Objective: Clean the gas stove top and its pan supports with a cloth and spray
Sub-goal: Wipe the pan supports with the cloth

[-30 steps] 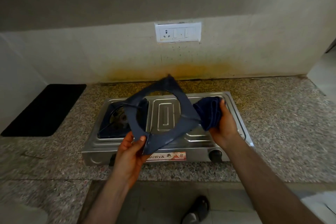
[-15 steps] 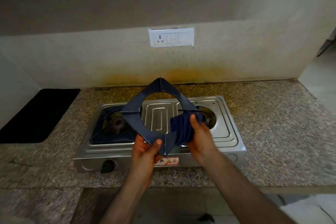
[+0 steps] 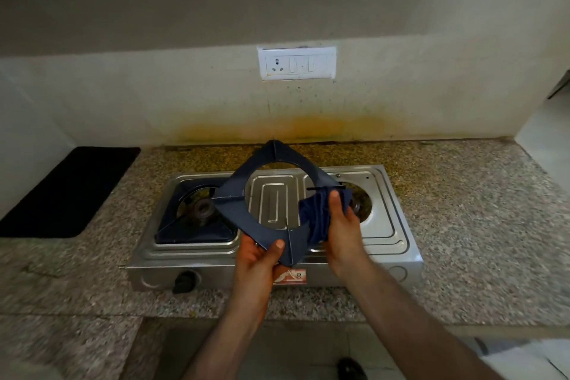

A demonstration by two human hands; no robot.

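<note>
The left hand [image 3: 262, 259] gripped the near corner of a dark blue pan support [image 3: 237, 210], with the thumb on its upper face, and held it tilted in the air above the gas stove [image 3: 382, 225]. The right hand [image 3: 340, 225] held a bunched dark blue cloth [image 3: 311, 216] and pressed it against the right side of the same pan support. The two hands were close together, just over the front edge of the stove.

Under the hands stood the steel two-burner stove on a speckled granite counter [image 3: 478, 225]. To the left of the hands, the second pan support [image 3: 172, 228] sat in its place around the left burner [image 3: 202, 210]. To the right of the right hand, the right burner opening [image 3: 362, 205] was uncovered. A black knob [image 3: 183, 281] showed on the stove front, left of the left wrist.

Farther left, a black mat [image 3: 68, 191] lay on the counter. Beyond the hands, a white switch and socket plate [image 3: 296, 63] was on the wall, above a yellowish stain [image 3: 308, 126].
</note>
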